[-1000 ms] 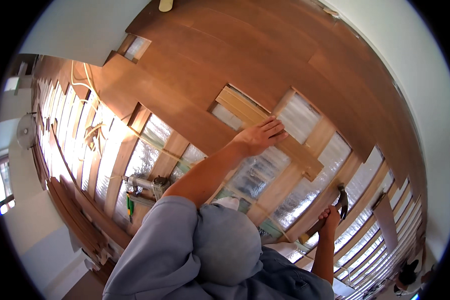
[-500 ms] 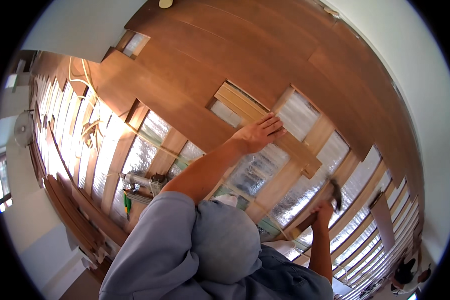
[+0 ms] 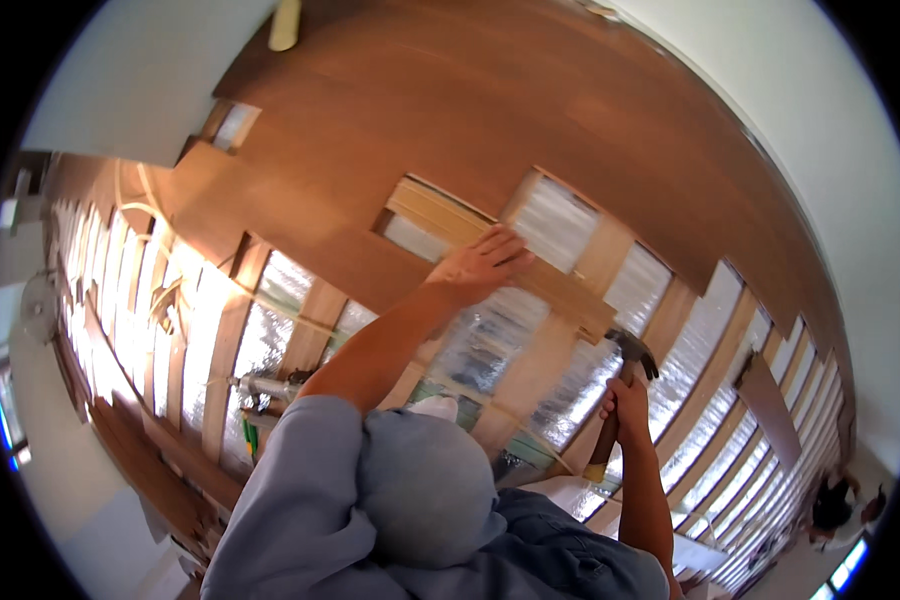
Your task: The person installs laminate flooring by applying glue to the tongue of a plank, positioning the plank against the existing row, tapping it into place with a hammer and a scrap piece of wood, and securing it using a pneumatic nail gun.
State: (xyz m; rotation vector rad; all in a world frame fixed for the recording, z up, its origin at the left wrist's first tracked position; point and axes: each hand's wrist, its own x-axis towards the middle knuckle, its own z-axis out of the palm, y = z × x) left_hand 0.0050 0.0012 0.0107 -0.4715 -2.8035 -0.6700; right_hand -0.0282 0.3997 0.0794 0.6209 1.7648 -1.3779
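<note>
A light-brown floorboard (image 3: 572, 295) lies slanting across the joists, one end in a notch between laid boards. On its upper face my left hand (image 3: 482, 265) rests flat, fingers stretched out. My right hand (image 3: 625, 408) is wrapped round the handle of a claw hammer (image 3: 632, 350). The dark hammer head is right beside the board's near right end; whether they touch I cannot tell. Brown laid flooring (image 3: 370, 90) spreads beyond my hands.
Wooden joists (image 3: 515, 385) with silvery foil between them run underneath. A metal tool (image 3: 270, 388) sits left of my arm, partly hidden. Loose planks (image 3: 155, 470) are stacked at left, near a pale hose (image 3: 150, 205). Another person (image 3: 835, 505) is at far right.
The hammer has swung up and left, its head now at the board's end. My left hand stays on the board. The whole view has shifted slightly.
</note>
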